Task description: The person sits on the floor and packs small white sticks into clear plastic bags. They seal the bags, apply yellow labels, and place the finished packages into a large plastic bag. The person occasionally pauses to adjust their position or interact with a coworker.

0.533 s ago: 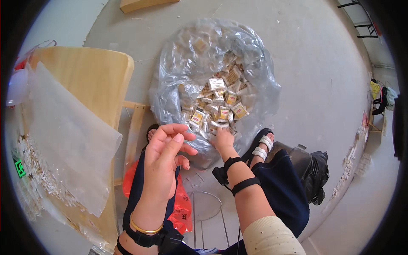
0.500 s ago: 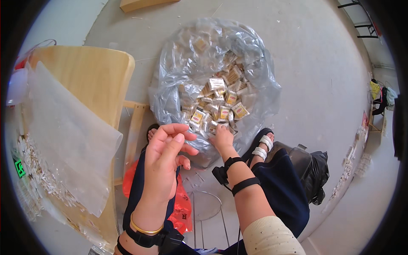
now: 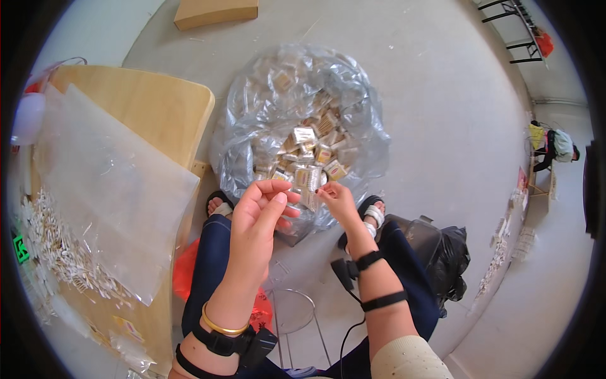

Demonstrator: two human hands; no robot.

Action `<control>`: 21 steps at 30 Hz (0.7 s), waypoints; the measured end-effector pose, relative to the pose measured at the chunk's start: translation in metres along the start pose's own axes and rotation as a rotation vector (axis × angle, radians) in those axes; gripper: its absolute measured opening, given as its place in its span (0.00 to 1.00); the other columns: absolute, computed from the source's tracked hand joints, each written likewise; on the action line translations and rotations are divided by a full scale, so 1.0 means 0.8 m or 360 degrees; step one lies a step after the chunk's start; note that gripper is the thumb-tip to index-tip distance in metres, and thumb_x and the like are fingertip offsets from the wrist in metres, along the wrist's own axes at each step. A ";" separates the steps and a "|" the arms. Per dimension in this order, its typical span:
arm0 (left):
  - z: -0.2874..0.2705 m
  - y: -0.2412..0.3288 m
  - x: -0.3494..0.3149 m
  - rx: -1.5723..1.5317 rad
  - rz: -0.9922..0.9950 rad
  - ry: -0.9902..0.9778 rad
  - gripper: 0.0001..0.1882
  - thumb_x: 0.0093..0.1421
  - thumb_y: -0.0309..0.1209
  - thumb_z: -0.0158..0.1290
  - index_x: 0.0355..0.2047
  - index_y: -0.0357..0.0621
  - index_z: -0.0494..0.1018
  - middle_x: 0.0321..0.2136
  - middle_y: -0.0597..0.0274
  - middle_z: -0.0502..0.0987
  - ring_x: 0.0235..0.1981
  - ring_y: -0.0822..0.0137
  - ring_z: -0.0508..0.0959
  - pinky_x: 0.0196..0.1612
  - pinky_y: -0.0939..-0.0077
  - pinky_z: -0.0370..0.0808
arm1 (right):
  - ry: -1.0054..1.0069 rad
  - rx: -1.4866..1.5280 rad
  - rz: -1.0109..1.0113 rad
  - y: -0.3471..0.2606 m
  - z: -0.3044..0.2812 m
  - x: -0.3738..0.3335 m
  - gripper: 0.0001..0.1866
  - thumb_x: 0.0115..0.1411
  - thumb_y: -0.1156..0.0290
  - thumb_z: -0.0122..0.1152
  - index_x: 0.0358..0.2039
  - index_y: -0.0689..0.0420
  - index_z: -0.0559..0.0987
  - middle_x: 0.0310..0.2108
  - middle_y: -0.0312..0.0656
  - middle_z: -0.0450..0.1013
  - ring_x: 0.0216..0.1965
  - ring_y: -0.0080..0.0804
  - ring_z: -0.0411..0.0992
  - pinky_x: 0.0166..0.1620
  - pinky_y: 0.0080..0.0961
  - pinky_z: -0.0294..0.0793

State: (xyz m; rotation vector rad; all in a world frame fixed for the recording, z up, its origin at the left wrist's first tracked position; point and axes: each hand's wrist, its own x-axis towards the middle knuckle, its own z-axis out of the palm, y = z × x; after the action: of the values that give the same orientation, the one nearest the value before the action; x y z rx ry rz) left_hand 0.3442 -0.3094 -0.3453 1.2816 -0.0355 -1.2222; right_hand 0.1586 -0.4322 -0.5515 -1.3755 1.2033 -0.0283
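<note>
Head view shows both hands, left hand and right hand, pinching one small packet between fingertips, raised above the clear bag of packets on the floor, beside the desk.

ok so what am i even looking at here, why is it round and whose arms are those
It is one picture from a wide fisheye camera worn on a person's head, looking down, so edges bend. The arms are that person's own. The left hand and right hand pinch a small packet between them. Just beyond, on the floor, a clear plastic bag holds many similar packets. To the left a wooden table carries a plastic sheet and a heap of small white pieces.
</note>
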 end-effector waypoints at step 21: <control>0.068 -0.038 -0.001 0.0039 0.0376 -0.0218 0.17 0.62 0.41 0.55 0.39 0.38 0.72 0.33 0.65 0.77 0.32 0.80 0.74 0.34 0.83 0.72 | -0.0294 0.0802 -0.0432 -0.212 -0.090 -0.171 0.10 0.64 0.67 0.55 0.41 0.59 0.70 0.38 0.30 0.69 0.42 0.17 0.65 0.47 0.17 0.64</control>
State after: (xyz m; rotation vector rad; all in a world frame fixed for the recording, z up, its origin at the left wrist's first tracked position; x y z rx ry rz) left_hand 0.2901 -0.3407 -0.3463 1.1768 -0.2939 -1.1054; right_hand 0.1525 -0.4454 -0.3222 -1.0567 0.7782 -0.3645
